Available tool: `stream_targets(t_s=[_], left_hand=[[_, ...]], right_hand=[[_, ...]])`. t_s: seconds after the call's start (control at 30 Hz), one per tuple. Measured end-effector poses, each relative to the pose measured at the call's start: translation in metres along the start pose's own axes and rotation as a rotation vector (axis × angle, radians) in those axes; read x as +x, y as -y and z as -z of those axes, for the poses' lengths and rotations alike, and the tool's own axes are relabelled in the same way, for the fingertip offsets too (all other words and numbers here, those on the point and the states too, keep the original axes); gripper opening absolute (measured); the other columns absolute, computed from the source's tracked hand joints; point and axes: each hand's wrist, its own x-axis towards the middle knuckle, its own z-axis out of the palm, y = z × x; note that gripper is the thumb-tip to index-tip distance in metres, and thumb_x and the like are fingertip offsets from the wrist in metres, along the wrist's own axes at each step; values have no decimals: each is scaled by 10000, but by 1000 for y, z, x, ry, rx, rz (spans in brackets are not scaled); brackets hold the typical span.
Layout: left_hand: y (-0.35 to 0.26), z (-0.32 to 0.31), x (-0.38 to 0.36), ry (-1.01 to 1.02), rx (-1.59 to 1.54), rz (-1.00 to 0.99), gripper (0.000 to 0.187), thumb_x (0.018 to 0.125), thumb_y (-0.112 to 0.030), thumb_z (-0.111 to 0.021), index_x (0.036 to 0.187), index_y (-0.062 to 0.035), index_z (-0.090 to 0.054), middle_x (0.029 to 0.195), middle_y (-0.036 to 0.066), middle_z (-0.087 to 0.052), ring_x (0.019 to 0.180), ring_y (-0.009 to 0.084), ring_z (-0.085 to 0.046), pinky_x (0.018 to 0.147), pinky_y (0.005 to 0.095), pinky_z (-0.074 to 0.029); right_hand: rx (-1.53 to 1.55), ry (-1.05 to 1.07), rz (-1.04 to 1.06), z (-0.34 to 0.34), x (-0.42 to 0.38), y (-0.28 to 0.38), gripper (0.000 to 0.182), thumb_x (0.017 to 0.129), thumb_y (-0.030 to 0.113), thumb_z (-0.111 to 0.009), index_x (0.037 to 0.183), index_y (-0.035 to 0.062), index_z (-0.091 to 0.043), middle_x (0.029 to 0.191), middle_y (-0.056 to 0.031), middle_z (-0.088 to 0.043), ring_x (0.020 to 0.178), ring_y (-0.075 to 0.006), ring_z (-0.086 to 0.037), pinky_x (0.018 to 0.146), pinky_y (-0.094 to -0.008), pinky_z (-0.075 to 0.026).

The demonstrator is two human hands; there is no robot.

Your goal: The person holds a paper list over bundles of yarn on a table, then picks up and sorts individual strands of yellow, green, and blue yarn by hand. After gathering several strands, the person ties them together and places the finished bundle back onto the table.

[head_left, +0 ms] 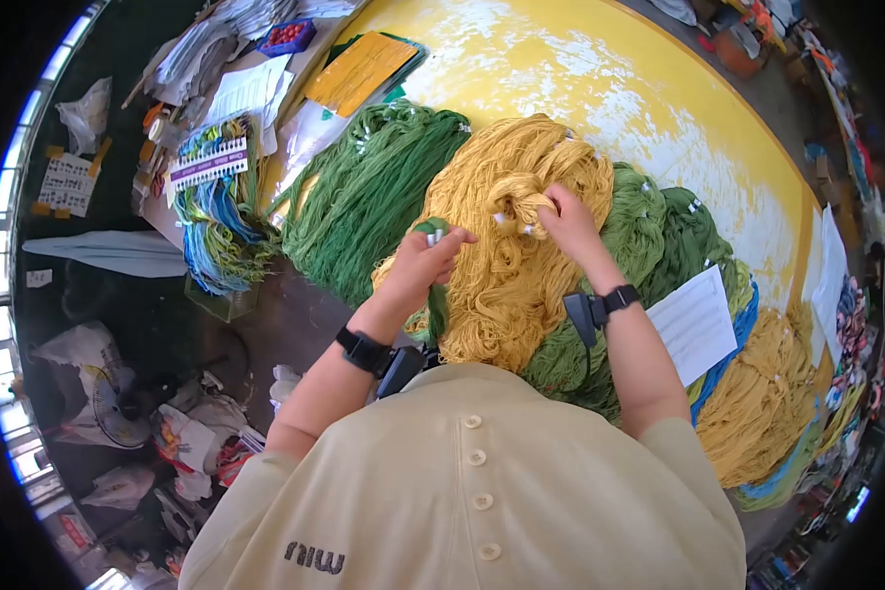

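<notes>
A large heap of golden-yellow yarn (pixel 472 285) lies on the table directly in front of me. My left hand (pixel 425 262) is closed on a green skein (pixel 437 305), which hangs down from it over the left side of the heap; a white band shows at its top. Over the upper part of the heap, my right hand (pixel 571 225) pinches a looped yellow skein (pixel 517 203). White ties show on the piles. A dark green yarn pile (pixel 374 187) sits to the left, and lighter green yarn (pixel 636 221) lies to the right.
Beyond the yarn stretches a worn yellow tabletop (pixel 600 74). To the right are a white paper sheet (pixel 695 324) and another yellow yarn pile (pixel 763 403). Multicoloured skeins (pixel 221 236), an orange sheet (pixel 361 74) and a blue basket (pixel 287 37) stand at the left.
</notes>
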Motion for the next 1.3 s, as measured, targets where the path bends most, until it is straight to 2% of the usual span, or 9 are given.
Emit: stream_targets(t_s=[0.13, 0.2, 0.43, 0.7, 0.97, 1.07, 1.13, 1.23, 1.3], left_hand=[[32, -3, 39, -55, 154, -15, 249, 925, -214, -649, 1044, -4, -588, 651, -75, -406, 525, 34, -345, 464, 207, -274], [54, 0, 59, -268, 63, -1, 291, 869, -206, -707, 1032, -2, -580, 666, -53, -437, 539, 46, -379, 465, 219, -312], [85, -12, 120, -306, 447, -82, 239, 823, -183, -762, 913, -8, -626, 690, -23, -525, 551, 71, -452, 475, 244, -353], [17, 3, 54, 59, -382, -164, 201, 902, -214, -700, 1001, -47, -647, 906, 1, -648, 782, 74, -565, 744, 249, -459], [10, 3, 37, 3, 153, -168, 259, 882, -217, -724, 1048, -31, -654, 880, -7, -641, 783, 80, -571, 713, 255, -474], [10, 43, 35, -78, -74, -104, 309, 917, -295, -681, 1069, -31, -631, 869, 5, -640, 769, 86, -573, 700, 238, -470], [13, 57, 20, 165, -726, -104, 345, 954, -329, -625, 1120, -28, -598, 870, 24, -647, 753, 106, -577, 687, 238, -468], [26, 44, -4, 582, -1101, 2, 332, 963, -265, -613, 1175, -13, -562, 873, 49, -668, 777, 141, -625, 714, 264, -506], [32, 39, -16, 288, -595, 114, 287, 947, -226, -633, 1123, -4, -589, 893, 63, -688, 843, 170, -667, 784, 291, -539]], right_hand=[[463, 89, -219, -14, -14, 13, 178, 912, 182, -568, 1007, 31, -574, 754, -38, -586, 625, -114, -559, 537, -276, -458], [485, 71, -239, -22, -17, 9, 189, 925, 188, -563, 1014, 22, -577, 764, -29, -594, 617, -96, -553, 515, -254, -443], [617, 23, -338, -25, -26, 10, 210, 972, 218, -550, 1059, 32, -592, 801, 1, -615, 624, -52, -539, 497, -218, -420], [1209, -200, -457, 21, -31, 27, 199, 980, 273, -572, 1062, 93, -595, 820, 10, -611, 639, -55, -537, 496, -197, -401], [671, 108, -206, 20, -5, 51, 289, 983, 316, -563, 1096, 52, -592, 923, -59, -668, 807, -129, -639, 695, -254, -516], [82, -281, -118, 39, 52, -51, 260, 927, 231, -602, 1129, 69, -621, 1015, -116, -664, 944, -221, -642, 818, -351, -517], [-189, -508, -118, 49, 78, -76, 237, 892, 204, -627, 1099, 90, -646, 1094, -109, -623, 1024, -280, -607, 890, -383, -488], [-464, -354, -95, 49, 93, -115, 248, 870, 228, -658, 1084, 102, -654, 1156, -109, -575, 1063, -329, -570, 924, -394, -465], [-481, -412, -97, 50, 81, -100, 265, 856, 233, -673, 1088, 107, -653, 1119, -114, -600, 1025, -347, -582, 898, -396, -474]])
